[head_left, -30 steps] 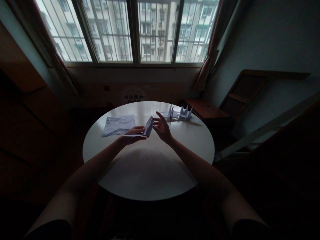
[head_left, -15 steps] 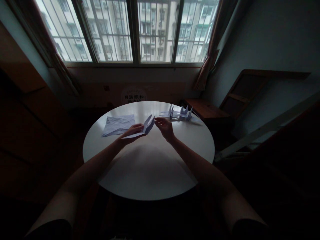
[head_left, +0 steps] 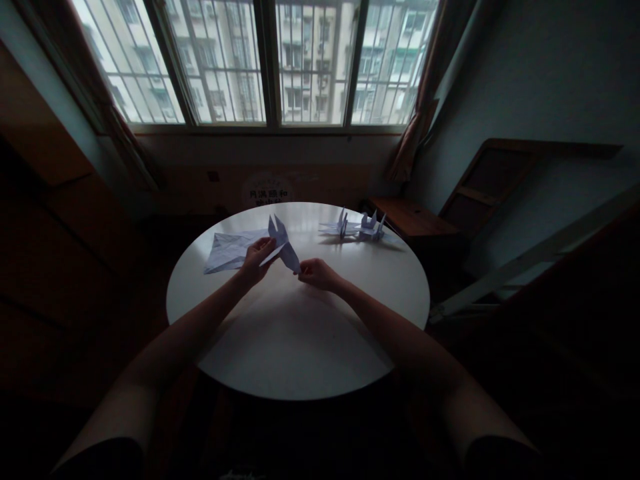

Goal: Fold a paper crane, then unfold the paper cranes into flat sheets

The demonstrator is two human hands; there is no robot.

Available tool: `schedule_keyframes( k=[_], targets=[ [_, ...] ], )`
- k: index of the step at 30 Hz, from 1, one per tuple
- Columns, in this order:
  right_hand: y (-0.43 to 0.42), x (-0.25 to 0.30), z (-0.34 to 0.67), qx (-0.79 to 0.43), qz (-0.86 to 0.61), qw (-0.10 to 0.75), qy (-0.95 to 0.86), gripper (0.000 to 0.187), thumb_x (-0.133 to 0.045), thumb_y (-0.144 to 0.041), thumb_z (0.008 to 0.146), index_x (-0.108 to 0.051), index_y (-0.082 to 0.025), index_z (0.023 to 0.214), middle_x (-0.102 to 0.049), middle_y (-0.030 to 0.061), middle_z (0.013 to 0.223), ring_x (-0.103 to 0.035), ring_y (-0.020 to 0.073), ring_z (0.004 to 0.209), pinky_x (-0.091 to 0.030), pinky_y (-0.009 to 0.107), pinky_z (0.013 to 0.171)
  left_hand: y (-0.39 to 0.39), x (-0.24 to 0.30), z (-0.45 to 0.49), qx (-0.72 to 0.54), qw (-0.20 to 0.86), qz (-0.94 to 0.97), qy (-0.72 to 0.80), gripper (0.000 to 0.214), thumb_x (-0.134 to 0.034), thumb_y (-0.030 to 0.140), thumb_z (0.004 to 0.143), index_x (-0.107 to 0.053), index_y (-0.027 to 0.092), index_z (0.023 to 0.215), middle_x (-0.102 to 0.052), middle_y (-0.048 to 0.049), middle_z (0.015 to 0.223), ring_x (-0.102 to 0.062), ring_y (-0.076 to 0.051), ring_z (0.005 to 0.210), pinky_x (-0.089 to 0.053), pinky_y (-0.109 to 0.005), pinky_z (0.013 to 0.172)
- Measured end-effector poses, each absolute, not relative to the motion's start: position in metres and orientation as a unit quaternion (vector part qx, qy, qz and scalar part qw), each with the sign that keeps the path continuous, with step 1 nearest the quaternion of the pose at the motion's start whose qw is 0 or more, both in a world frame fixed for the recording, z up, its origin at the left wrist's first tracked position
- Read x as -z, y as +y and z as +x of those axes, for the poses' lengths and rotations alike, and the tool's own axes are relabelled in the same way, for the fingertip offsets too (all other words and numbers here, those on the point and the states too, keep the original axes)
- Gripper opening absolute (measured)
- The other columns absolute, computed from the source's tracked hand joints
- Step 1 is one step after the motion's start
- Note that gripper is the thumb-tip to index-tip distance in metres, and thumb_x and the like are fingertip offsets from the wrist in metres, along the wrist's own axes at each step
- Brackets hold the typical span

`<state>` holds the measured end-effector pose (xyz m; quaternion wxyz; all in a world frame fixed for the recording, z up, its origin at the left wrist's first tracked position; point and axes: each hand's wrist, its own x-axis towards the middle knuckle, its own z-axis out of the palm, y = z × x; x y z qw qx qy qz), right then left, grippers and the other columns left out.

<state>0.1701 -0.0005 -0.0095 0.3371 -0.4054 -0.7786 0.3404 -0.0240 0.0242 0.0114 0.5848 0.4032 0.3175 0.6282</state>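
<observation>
Over the middle of a round white table [head_left: 300, 347] both hands hold one folded white paper piece [head_left: 280, 243]. My left hand [head_left: 256, 259] pinches its upper left part, fingers closed on the paper. My right hand [head_left: 315, 273] is closed on its lower right tip. The piece stands tilted, with a pointed end up toward the window.
A flat creased paper sheet [head_left: 230, 250] lies on the table's far left. Several finished folded paper figures [head_left: 357, 227] stand at the far right edge. A wooden bench [head_left: 410, 220] and a leaning frame [head_left: 480, 187] stand to the right; a window is behind.
The folded piece has been turned from lying low and flat to tilted upright. My right hand went from open, to pinching its tip, then drew down toward me.
</observation>
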Motion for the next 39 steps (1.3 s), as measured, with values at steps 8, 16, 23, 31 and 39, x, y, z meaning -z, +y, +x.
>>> schedule_keyframes(
  k=[8, 16, 23, 31, 39],
  targets=[
    [-0.009, 0.006, 0.171, -0.322, -0.284, 0.277, -0.86, 0.022, -0.064, -0.031, 0.081, -0.075, -0.012, 0.083, -0.067, 0.0045, 0.076, -0.055, 0.0103, 0.063, -0.042, 0.021, 0.06, 0.023, -0.012, -0.022, -0.65, 0.533, 0.41, 0.354, 0.052, -0.088, 0.021, 0.047, -0.06, 0.016, 0.09, -0.067, 0.0005, 0.079, -0.065, -0.012, 0.065, -0.05, -0.023, 0.06],
    [0.002, -0.001, 0.177, -0.254, -0.4, 0.435, -0.766, 0.051, -0.054, -0.056, 0.084, -0.059, -0.015, 0.054, -0.05, -0.0005, 0.052, -0.045, 0.0099, 0.053, -0.035, 0.024, 0.055, 0.019, -0.016, -0.024, -0.6, 0.586, 0.414, 0.354, 0.03, -0.083, 0.024, 0.054, -0.058, 0.015, 0.069, -0.064, 0.0009, 0.066, -0.061, -0.011, 0.058, -0.046, -0.02, 0.052],
    [-0.002, -0.011, 0.167, -0.391, -0.326, 0.505, -0.697, 0.059, -0.056, -0.075, 0.073, -0.058, -0.017, 0.069, -0.056, 0.0021, 0.073, -0.055, 0.0113, 0.061, -0.045, 0.024, 0.054, 0.009, -0.006, -0.019, -0.496, 0.611, 0.527, 0.32, 0.038, -0.083, 0.043, 0.057, -0.069, 0.009, 0.07, -0.07, -0.0095, 0.069, -0.068, -0.022, 0.067, -0.055, -0.032, 0.064],
    [0.003, -0.015, 0.172, -0.573, -0.329, 0.48, -0.577, 0.075, -0.031, -0.087, 0.074, -0.055, -0.017, 0.061, -0.061, 0.0048, 0.059, -0.061, 0.0151, 0.06, -0.05, 0.027, 0.057, 0.002, -0.01, -0.012, -0.471, 0.584, 0.576, 0.324, 0.04, -0.084, 0.047, 0.061, -0.073, 0.009, 0.071, -0.069, -0.0084, 0.069, -0.063, -0.015, 0.059, -0.055, -0.029, 0.061],
    [-0.007, -0.012, 0.17, -0.523, -0.365, 0.431, -0.639, 0.054, -0.078, -0.064, 0.056, -0.058, -0.015, 0.067, -0.06, -0.0024, 0.059, -0.055, 0.0105, 0.056, -0.043, 0.024, 0.056, -0.003, -0.017, -0.01, -0.477, 0.574, 0.585, 0.317, 0.032, -0.088, 0.036, 0.058, -0.071, 0.01, 0.063, -0.064, -0.005, 0.069, -0.064, -0.015, 0.063, -0.055, -0.027, 0.06]
  ],
)
